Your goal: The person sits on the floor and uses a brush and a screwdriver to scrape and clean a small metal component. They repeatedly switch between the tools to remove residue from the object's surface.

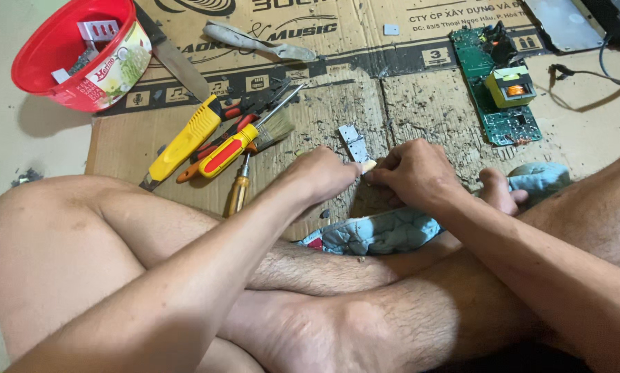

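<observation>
Both hands pinching one small perforated metal strip over cardboard.

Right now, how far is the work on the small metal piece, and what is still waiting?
Done, it seems: metal parts lie in the red bowl, and grey debris covers the cardboard. In hand: the left hand and right hand both pinch a small perforated metal piece. Left: the green circuit board carries its yellow transformer. The screwdrivers and brush lie unused.
</observation>
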